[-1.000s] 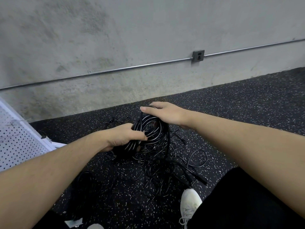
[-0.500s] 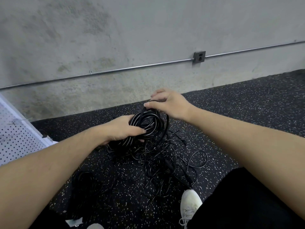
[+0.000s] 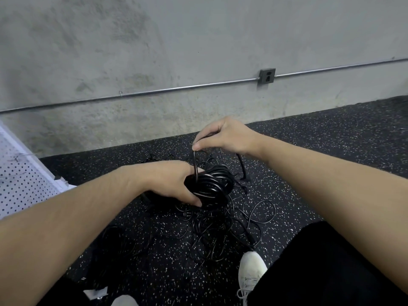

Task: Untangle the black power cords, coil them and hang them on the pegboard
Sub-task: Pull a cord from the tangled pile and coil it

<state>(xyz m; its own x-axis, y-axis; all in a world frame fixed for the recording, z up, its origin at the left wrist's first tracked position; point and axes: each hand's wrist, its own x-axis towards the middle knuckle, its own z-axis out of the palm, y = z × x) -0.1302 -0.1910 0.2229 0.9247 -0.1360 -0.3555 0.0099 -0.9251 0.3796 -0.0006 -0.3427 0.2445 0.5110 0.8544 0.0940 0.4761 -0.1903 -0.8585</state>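
My left hand (image 3: 170,182) grips a coiled bundle of black power cord (image 3: 213,184) just above the floor. Above it my right hand (image 3: 225,134) pinches a strand of the same cord (image 3: 195,164), which runs straight down into the coil. Below the coil a loose tangle of thin black cords (image 3: 223,226) spreads over the speckled floor. Another dark pile of cord (image 3: 119,241) lies at the lower left, hard to make out. A white pegboard (image 3: 19,184) leans at the left edge.
A concrete wall (image 3: 198,51) stands close ahead with a metal conduit and an outlet box (image 3: 267,76). My white shoe (image 3: 251,272) and black trouser leg (image 3: 320,268) sit at the lower right. Black speckled rubber floor (image 3: 342,133) stretches to the right.
My right hand has lifted off the top of the coil and drawn one strand upward. My left hand has turned the coil slightly and kept its grip.
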